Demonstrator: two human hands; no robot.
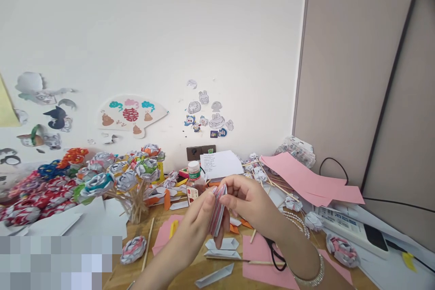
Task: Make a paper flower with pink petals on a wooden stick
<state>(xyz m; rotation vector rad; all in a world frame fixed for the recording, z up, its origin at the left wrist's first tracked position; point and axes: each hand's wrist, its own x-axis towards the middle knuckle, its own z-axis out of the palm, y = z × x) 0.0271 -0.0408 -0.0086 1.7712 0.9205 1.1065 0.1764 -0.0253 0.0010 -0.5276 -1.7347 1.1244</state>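
Note:
Over the middle of the table, a thick stack of folded paper pieces (216,217), white with pink edges, stands upright between both hands. My left hand (200,210) is closed round its left side, thumb near the top. My right hand (244,195) pinches the upper right edge between thumb and fingers; a bracelet circles that wrist. Below the hands lie folded white paper strips (215,275), beside a thin wooden stick (234,260). Black-handled scissors (276,253) rest on pink paper (253,274), partly hidden by my right forearm.
Paper flowers on sticks (127,179) crowd the left side. A bottle with a white cap (194,167) stands behind my left hand. Large pink sheets (299,176) and a white device (353,231) lie to the right. Single paper flowers (133,249) flank the arms. A wall (217,31) closes the back.

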